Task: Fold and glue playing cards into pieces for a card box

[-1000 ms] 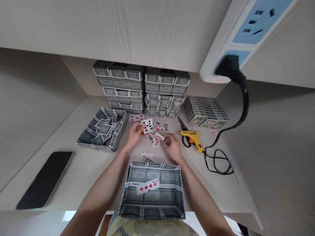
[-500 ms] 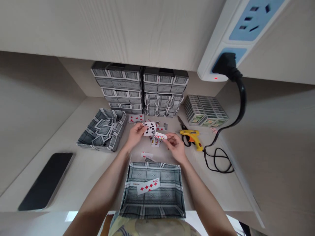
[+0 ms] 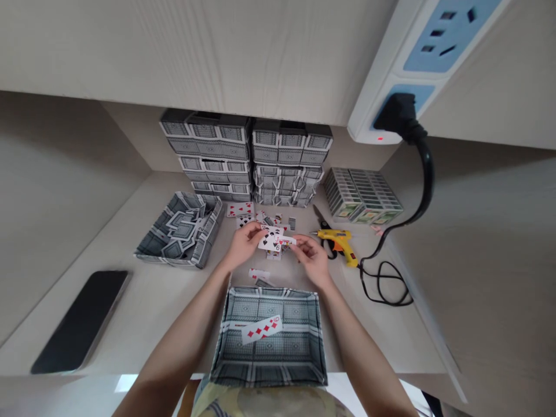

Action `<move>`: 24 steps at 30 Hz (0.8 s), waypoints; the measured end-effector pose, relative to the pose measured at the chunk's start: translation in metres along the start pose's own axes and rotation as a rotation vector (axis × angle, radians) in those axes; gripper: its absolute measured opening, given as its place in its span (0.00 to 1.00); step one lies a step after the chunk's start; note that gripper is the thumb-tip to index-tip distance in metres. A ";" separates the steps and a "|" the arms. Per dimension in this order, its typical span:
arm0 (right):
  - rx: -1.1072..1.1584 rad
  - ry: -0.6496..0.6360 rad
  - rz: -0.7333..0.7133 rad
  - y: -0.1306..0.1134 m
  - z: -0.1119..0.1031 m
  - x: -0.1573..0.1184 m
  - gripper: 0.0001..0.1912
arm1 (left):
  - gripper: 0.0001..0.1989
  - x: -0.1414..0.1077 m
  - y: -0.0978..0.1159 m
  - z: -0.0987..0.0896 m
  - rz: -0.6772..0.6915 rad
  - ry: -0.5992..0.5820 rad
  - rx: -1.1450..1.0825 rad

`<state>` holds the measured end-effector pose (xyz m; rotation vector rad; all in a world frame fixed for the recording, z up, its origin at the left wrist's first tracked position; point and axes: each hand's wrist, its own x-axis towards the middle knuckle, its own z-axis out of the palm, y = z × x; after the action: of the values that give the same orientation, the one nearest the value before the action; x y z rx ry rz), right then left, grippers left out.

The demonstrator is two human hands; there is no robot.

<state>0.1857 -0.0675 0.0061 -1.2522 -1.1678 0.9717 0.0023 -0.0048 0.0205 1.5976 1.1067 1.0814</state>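
We hold a spade card (image 3: 269, 238) in our left hand (image 3: 244, 244), its thumb and fingers closed on the card's left part. Our right hand (image 3: 311, 259) pinches the right end of a narrow jack strip (image 3: 285, 240) between thumb and fingertips. The strip's left end overlaps the spade card's face, both of them above the loose cards (image 3: 273, 255) on the tabletop (image 3: 152, 301).

Just in front of us sits an open box (image 3: 269, 370) covered in grey card backs, with a strip of red diamonds (image 3: 262, 330) lying inside at a slant. To our left, a second open box (image 3: 167, 260) holds a heap of folded card pieces (image 3: 182, 225), and nearer us lies a black phone (image 3: 80, 321). A hearts card (image 3: 240, 209) lies face up beyond our left hand.

At the back, patterned boxes (image 3: 208, 136) stand in two piles side by side, with a block of small packs (image 3: 362, 194) to their right. Beyond our right hand are a yellow glue gun (image 3: 341, 242) (quite the brightest thing we have here) and black-handled scissors (image 3: 332, 253), partly hidden beneath it. A black plug (image 3: 397, 116) sits in the power strip (image 3: 365, 124) at upper right.
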 end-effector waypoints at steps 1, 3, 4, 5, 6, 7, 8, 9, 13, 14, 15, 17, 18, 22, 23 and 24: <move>-0.001 0.003 0.000 0.000 0.000 0.000 0.17 | 0.10 0.000 0.000 0.001 -0.002 -0.006 -0.012; 0.001 0.002 0.001 0.000 0.000 0.000 0.17 | 0.10 0.000 -0.001 0.002 -0.007 -0.019 -0.029; 0.005 -0.003 0.003 0.000 -0.001 0.000 0.17 | 0.10 0.000 -0.001 0.002 -0.009 -0.027 -0.035; 0.012 -0.009 0.005 0.000 -0.001 0.000 0.16 | 0.10 0.000 -0.002 0.002 -0.013 -0.033 -0.042; 0.018 -0.019 0.008 0.000 -0.001 0.000 0.16 | 0.10 0.000 -0.002 0.002 -0.018 -0.037 -0.054; 0.025 -0.029 0.011 0.000 -0.001 0.000 0.16 | 0.09 0.000 -0.002 0.002 -0.023 -0.043 -0.076; 0.029 -0.041 0.015 -0.001 -0.002 0.000 0.16 | 0.09 -0.001 -0.001 0.002 -0.029 -0.052 -0.108; 0.030 -0.051 0.018 -0.001 -0.002 0.000 0.16 | 0.09 -0.001 0.000 0.001 -0.035 -0.069 -0.149; 0.010 -0.070 0.008 -0.002 -0.004 0.000 0.16 | 0.10 -0.003 0.003 -0.003 -0.100 -0.193 -0.360; -0.004 -0.071 -0.001 -0.002 -0.005 0.000 0.16 | 0.10 -0.003 0.003 -0.003 -0.135 -0.218 -0.420; -0.020 -0.073 -0.010 -0.002 -0.006 0.000 0.16 | 0.12 -0.003 0.003 -0.002 -0.179 -0.232 -0.478; -0.055 -0.078 -0.033 -0.003 -0.007 -0.001 0.16 | 0.15 -0.003 0.002 0.000 -0.277 -0.226 -0.553; -0.073 -0.083 -0.046 -0.003 -0.007 -0.001 0.15 | 0.16 -0.002 0.002 0.002 -0.316 -0.207 -0.552; -0.127 -0.102 -0.089 -0.006 -0.007 -0.001 0.14 | 0.13 0.000 0.002 0.008 -0.308 -0.148 -0.360; -0.135 -0.107 -0.090 -0.006 -0.007 -0.001 0.14 | 0.13 0.000 0.002 0.009 -0.283 -0.165 -0.321; -0.140 -0.107 -0.087 -0.006 -0.007 -0.002 0.13 | 0.13 0.000 0.002 0.009 -0.263 -0.189 -0.299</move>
<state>0.1915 -0.0708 0.0125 -1.2607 -1.3826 0.9146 0.0116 -0.0068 0.0201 1.2512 0.9476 0.8560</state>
